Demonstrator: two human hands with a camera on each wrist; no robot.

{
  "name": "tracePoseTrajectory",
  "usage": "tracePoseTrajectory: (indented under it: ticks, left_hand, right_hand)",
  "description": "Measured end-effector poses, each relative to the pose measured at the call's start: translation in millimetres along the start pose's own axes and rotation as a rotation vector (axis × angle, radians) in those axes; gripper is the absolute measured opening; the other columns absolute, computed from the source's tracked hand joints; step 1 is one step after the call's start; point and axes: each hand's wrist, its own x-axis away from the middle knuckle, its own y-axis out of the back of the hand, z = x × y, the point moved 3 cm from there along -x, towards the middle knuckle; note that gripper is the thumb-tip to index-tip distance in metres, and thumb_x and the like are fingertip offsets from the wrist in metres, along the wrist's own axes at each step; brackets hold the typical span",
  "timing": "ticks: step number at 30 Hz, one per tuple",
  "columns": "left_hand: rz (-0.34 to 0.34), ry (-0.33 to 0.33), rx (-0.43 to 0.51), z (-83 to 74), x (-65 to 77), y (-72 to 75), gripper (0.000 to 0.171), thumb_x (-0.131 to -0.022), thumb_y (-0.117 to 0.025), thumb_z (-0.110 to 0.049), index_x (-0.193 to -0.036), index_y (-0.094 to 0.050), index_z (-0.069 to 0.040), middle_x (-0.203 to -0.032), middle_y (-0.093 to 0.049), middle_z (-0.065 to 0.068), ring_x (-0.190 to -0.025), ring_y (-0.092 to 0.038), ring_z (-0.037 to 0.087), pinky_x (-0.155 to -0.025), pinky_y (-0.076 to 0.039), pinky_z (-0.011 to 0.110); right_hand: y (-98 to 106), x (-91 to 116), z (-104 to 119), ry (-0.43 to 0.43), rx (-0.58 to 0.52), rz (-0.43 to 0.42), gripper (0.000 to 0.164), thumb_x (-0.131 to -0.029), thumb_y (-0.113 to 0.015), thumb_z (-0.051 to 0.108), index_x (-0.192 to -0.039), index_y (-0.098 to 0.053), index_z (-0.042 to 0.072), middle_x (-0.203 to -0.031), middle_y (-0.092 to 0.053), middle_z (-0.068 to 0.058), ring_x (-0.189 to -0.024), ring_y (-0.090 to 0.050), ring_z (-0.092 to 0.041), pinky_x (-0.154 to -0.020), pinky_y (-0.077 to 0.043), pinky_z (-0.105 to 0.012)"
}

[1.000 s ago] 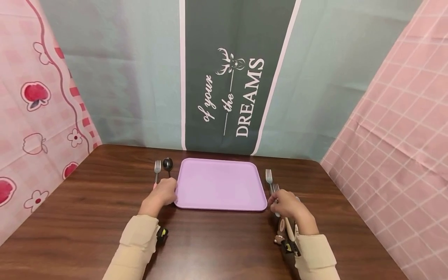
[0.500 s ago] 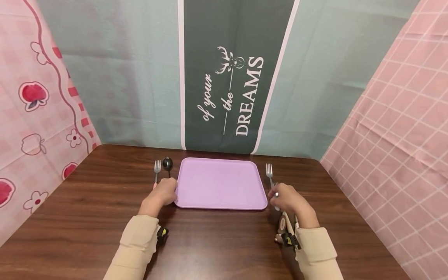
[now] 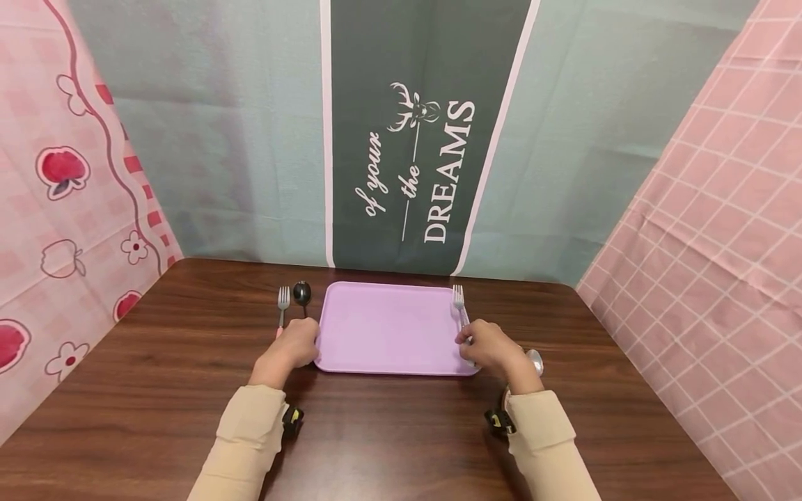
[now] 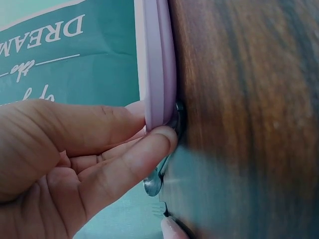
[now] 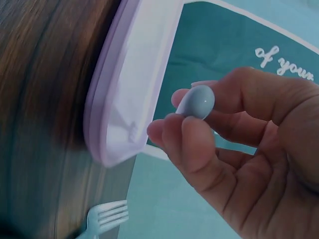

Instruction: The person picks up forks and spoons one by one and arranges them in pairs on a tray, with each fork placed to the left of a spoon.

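Observation:
A lilac tray [image 3: 388, 330] lies on the table. My left hand [image 3: 294, 343] pinches its near left corner; in the left wrist view, thumb and finger close on the tray rim [image 4: 158, 74]. My right hand [image 3: 493, 348] holds a silver fork [image 3: 459, 298], tines pointing away, over the tray's right edge. In the right wrist view, the rounded end of its handle [image 5: 200, 102] sticks out between thumb and fingers. Beyond the left hand lie a pink-handled fork [image 3: 284, 299] and a dark spoon [image 3: 302, 293], their lower parts hidden by the hand.
A second silver fork [image 5: 110, 217] lies beside the tray in the right wrist view. A silver spoon [image 3: 535, 360] shows beside my right wrist, with other items mostly hidden under the forearm. Fabric hangs behind the table [image 3: 376, 438] and along both sides.
My right hand has lifted the fork from the cutlery on the right and moved left with it over the tray's edge. The left hand has stayed at the tray corner.

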Motion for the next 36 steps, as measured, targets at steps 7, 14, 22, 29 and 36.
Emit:
tracePoseTrajectory:
  ticks: [7,14,22,29,36]
  left_hand:
    - [-0.006,-0.011,0.012,-1.2,-0.2,0.8,0.021,-0.064,-0.072,0.002,-0.059,-0.053,-0.007,-0.06,-0.051,0.003,-0.063,-0.049,0.02,-0.062,-0.04,0.04]
    - [0.0,0.002,0.009,-0.5,-0.2,0.5,0.02,-0.064,-0.072,0.001,-0.06,-0.054,-0.007,-0.06,-0.051,0.004,-0.063,-0.049,0.021,-0.064,-0.04,0.041]
    - [0.006,0.003,-0.005,-2.6,-0.1,0.6,0.021,-0.064,-0.073,0.0,-0.061,-0.054,-0.007,-0.061,-0.052,0.004,-0.063,-0.049,0.02,-0.064,-0.039,0.042]
    - [-0.004,0.001,0.0,-2.2,0.4,2.3,0.021,-0.064,-0.073,0.0,-0.06,-0.053,-0.007,-0.061,-0.051,0.004,-0.063,-0.049,0.021,-0.065,-0.04,0.043]
    - [0.0,0.003,0.007,-1.2,0.8,2.0,0.021,-0.064,-0.074,0.001,-0.061,-0.054,-0.006,-0.061,-0.051,0.004,-0.063,-0.049,0.02,-0.064,-0.039,0.042]
  right_hand:
    - [-9,-14,10,0.021,0.002,0.007,0.019,-0.074,-0.061,0.0,-0.091,-0.068,-0.001,-0.071,-0.06,-0.007,-0.046,-0.053,-0.013,-0.048,-0.045,-0.027]
    - [-22,-24,22,0.063,-0.027,0.044,0.02,-0.073,-0.06,-0.002,-0.091,-0.068,-0.002,-0.066,-0.059,-0.004,-0.045,-0.054,-0.012,-0.048,-0.045,-0.026]
    - [-38,-33,35,0.07,-0.065,0.062,0.02,-0.073,-0.059,-0.004,-0.09,-0.069,-0.001,-0.072,-0.062,-0.008,-0.046,-0.056,-0.012,-0.048,-0.047,-0.025]
    - [-46,-43,51,0.104,-0.07,0.104,0.019,-0.075,-0.061,-0.003,-0.092,-0.069,-0.002,-0.07,-0.062,-0.006,-0.047,-0.058,-0.013,-0.049,-0.047,-0.025]
    - [-53,-48,65,0.152,-0.123,0.125,0.019,-0.077,-0.061,-0.002,-0.095,-0.068,-0.003,-0.067,-0.062,-0.004,-0.047,-0.059,-0.013,-0.05,-0.047,-0.024]
